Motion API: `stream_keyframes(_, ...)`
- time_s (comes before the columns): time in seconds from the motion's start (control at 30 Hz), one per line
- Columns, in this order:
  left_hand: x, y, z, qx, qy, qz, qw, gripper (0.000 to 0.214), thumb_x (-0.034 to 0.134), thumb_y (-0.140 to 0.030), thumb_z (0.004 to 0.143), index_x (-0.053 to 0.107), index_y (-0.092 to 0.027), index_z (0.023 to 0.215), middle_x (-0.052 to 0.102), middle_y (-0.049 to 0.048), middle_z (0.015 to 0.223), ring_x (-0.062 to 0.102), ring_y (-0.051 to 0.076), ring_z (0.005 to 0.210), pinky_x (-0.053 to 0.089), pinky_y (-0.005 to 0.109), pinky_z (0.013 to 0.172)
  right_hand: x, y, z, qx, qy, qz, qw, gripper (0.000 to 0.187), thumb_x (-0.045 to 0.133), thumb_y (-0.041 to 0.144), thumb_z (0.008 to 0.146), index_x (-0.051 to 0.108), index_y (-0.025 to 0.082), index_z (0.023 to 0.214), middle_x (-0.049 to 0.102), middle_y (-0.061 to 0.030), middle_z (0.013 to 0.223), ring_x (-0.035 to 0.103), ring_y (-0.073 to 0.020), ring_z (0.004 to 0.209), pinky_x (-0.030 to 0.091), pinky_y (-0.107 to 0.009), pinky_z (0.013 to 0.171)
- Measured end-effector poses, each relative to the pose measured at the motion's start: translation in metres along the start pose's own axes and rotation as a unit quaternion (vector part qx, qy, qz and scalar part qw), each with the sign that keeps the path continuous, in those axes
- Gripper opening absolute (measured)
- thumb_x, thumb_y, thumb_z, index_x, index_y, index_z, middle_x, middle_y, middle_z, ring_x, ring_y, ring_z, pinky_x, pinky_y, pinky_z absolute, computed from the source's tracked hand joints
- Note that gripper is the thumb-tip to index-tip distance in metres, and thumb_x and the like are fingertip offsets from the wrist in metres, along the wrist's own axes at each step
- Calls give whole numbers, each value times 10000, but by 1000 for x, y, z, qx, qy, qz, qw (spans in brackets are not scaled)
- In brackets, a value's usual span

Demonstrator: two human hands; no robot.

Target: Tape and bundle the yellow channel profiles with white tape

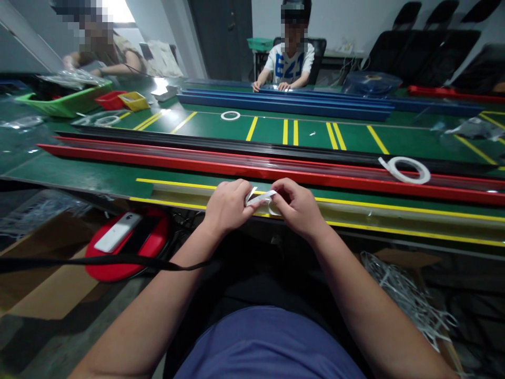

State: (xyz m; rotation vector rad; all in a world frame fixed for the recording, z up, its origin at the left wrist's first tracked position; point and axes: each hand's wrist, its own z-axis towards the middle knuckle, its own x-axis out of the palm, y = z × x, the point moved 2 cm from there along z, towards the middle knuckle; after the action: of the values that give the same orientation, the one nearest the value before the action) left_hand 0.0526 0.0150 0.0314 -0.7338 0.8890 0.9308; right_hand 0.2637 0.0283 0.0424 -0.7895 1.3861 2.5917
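Observation:
Between my two hands stretches a short white strip of tape (262, 197), held at both ends above the table's near edge. The fingers of my left hand (229, 204) are closed on its left end, where a bit of it stands up past the thumb. My right hand (298, 206) pinches the other end between thumb and forefinger; a pale loop hangs just below. Beneath both hands lies a long clear strip with yellow edges (394, 217). Just beyond them runs a long red profile (189, 162), with a black profile (177, 142) behind it.
A white tape roll (423, 172) rests on the red and black profiles at right; another tape roll (230, 116) lies farther back. Blue profiles (284, 105) lie before a seated person (290, 60). A green basket (67, 105) stands far left. Below are a red stool (153, 237) and white scraps (402, 295).

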Motion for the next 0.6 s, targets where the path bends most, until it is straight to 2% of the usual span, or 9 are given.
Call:
stream_keyframes(0.13, -2, -1, -4, 18, 9, -17, 1000, 702, 645, -776, 887, 635, -187, 1269, 748, 101, 1110, 681, 315, 998, 445, 445, 866, -7, -4, -15, 35, -38, 86, 995, 246, 599, 445, 1047, 623, 203, 1011, 619, -4, 841, 554, -125, 720, 423, -259, 655)
stream_keyframes(0.27, -4, -4, -8, 71, 30, 8, 997, 856, 697, -855, 780, 641, -213, 1344, 727, 128, 1299, 660, 360, 1152, 441, 507, 978, -16, -4, -40, 74, -67, 131, 986, 270, 612, 461, 1052, 605, 208, 956, 584, 9, 784, 530, -116, 681, 423, -250, 635)
stream_keyframes(0.33, -4, -4, -8, 79, 37, 16, 996, 805, 758, -785, 779, 645, -215, 1336, 712, 131, 1342, 648, 364, 1196, 435, 515, 1009, -21, -2, -55, 80, -70, 125, 986, 255, 624, 430, 1050, 603, 207, 929, 586, 12, 784, 532, -112, 675, 427, -247, 639)
stream_keyframes(0.47, -2, -1, -7, 73, 44, 39, 996, 653, 854, -553, 783, 648, -186, 1283, 739, 134, 1251, 660, 363, 1142, 446, 504, 976, -27, 1, -81, 75, -66, 107, 989, 172, 634, 354, 1046, 640, 212, 947, 636, 7, 835, 590, -118, 731, 462, -249, 693)
stream_keyframes(0.6, 2, 1, -13, 89, 24, 48, 995, 655, 875, -473, 754, 644, -182, 1293, 742, 139, 1237, 659, 363, 1106, 449, 502, 958, -31, 1, -98, 66, -64, 51, 994, 155, 637, 301, 1034, 661, 208, 913, 638, 12, 825, 590, -113, 750, 455, -240, 709)
